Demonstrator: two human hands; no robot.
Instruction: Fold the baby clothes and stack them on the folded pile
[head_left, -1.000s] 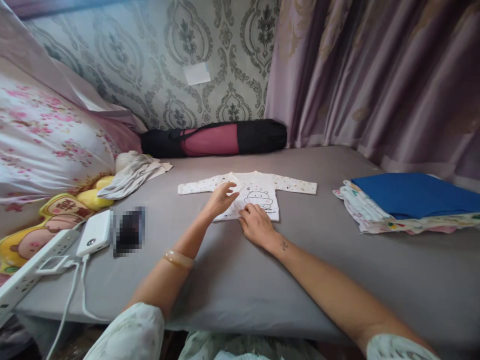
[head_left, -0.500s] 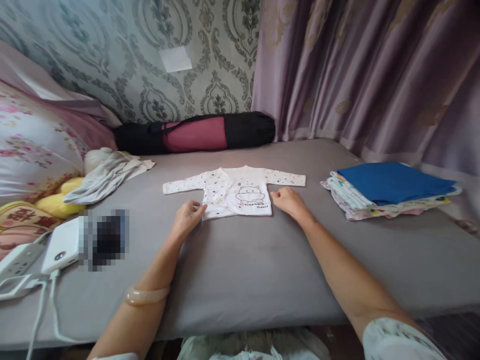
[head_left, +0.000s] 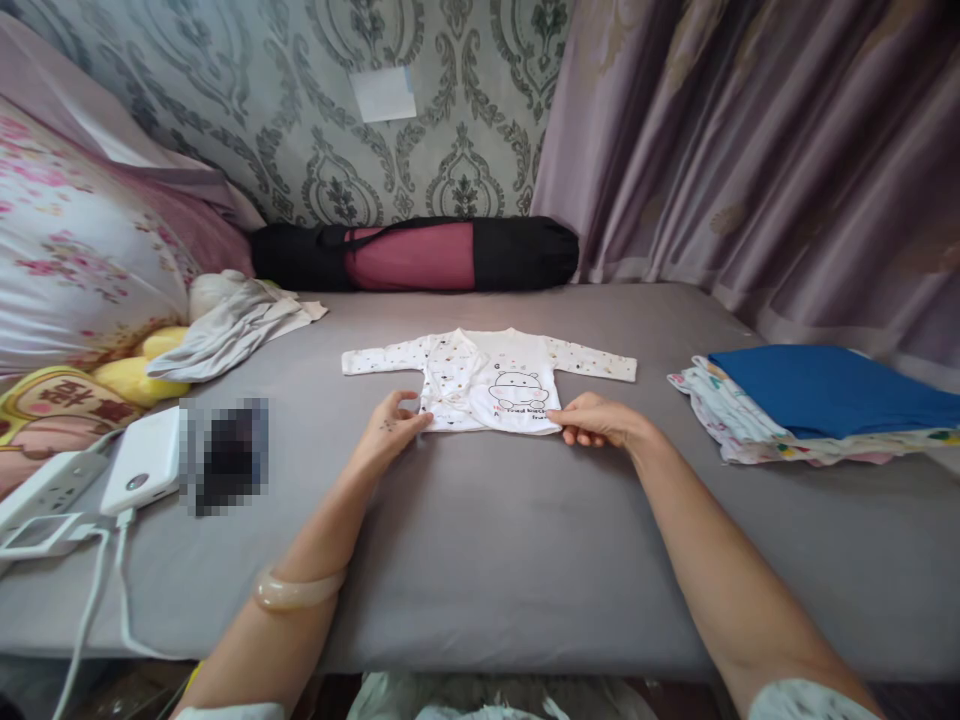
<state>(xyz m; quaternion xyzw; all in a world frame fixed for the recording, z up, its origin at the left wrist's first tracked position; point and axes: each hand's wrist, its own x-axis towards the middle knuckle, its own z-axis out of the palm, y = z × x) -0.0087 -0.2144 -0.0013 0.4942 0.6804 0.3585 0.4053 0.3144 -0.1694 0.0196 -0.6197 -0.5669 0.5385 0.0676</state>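
Note:
A small white baby shirt lies spread flat, its sleeves stretched out to both sides and a cartoon animal printed on the front. My left hand pinches the lower left corner of its hem between thumb and fingers. At the lower right corner, my right hand grips the hem, thumb on top and fingers curled beneath. The shirt rests on a grey sheet.
To the right sits a stack of folded clothes, a blue cloth on top. A white power bank, a power strip and cables lie at left. Behind are a grey cloth and a long black and red bag.
My right hand has moved from beside the shirt onto its lower right corner and closed on the hem. My left hand stays at the left corner. The view has shifted slightly.

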